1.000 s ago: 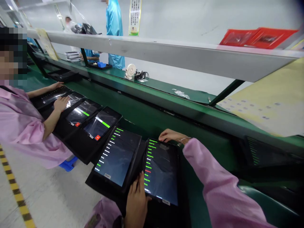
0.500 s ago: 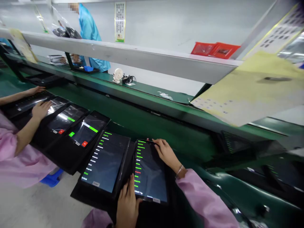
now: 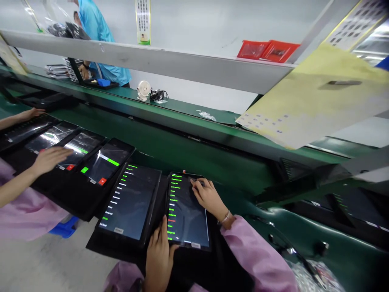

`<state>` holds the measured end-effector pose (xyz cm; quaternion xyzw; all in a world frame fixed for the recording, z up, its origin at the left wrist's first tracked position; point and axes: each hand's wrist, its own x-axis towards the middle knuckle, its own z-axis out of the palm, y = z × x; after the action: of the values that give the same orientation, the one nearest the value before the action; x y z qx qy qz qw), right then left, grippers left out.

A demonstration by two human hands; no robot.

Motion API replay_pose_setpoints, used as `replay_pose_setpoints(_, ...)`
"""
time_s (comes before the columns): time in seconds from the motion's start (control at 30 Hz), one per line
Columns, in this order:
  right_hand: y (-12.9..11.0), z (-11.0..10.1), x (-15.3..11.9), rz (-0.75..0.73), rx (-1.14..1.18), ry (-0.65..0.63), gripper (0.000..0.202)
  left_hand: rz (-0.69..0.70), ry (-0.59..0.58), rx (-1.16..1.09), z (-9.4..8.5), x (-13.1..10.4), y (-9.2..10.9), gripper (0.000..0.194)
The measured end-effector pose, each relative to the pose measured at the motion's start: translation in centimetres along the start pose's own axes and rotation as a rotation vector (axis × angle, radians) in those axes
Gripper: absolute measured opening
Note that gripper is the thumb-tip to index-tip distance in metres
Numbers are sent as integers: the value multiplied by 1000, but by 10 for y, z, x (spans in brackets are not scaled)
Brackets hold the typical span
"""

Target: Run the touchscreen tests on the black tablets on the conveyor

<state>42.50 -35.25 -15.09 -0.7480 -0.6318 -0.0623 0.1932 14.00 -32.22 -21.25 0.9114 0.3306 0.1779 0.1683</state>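
A tablet [image 3: 189, 215] with a lit list of mostly green lines, one of them red, lies in front of me on black material. My left hand [image 3: 159, 254] grips its lower left corner, fingers along the left edge and thumb by the bottom edge. Over the upper right of the screen, my right hand [image 3: 209, 198] has bent fingers with the fingertips at the glass; it holds nothing. Whether they touch the glass, I cannot tell. Just left of my left hand lies a second tablet [image 3: 130, 202], its list mostly white with some green lines.
Several more tablets [image 3: 106, 162] lie in a row at left, where a co-worker's hand [image 3: 50, 160] hovers. A green bench [image 3: 182, 150] runs behind, under a grey shelf rail [image 3: 182, 65] with red trays [image 3: 267, 50]. Yellow paper [image 3: 310, 97] hangs at right. Cables and plastic bags [image 3: 316, 275] lie lower right.
My right hand has shifted from the tablet's top right edge onto its screen, fingers now bent. My left hand stays at the corner. The co-worker's hand has lifted and moved. The view has tilted slightly.
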Motion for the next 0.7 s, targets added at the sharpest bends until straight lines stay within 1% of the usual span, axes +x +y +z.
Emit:
replay_pose_setpoints(0.1, 0, -2, 1, 40, 55, 29, 27, 18, 11, 14, 0, 0, 0, 82)
replay_pose_setpoints(0.17, 2, -3, 7, 80, 101, 51, 26, 58, 23, 32, 1, 0, -1, 80)
replay_pose_setpoints(0.27, 13, -2, 27, 135, 165, 37, 25, 114, 35, 54, 1, 0, -3, 77)
replay_pose_setpoints(0.4, 33, 5, 70, 193, 219, -88, 22, 112, -14, 58, -3, 4, -3, 81)
replay_pose_setpoints(0.5, 44, 9, 96, 212, 253, -197, 15, 65, -65, 65, -9, 8, 1, 86)
replay_pose_setpoints(0.6, 46, 11, 110, 216, 289, -283, 11, 31, -107, 103, -15, 14, 8, 87)
replay_pose_setpoints(0.7, 45, 12, 114, 225, 322, -330, 14, 59, -116, 167, -19, 18, 11, 80)
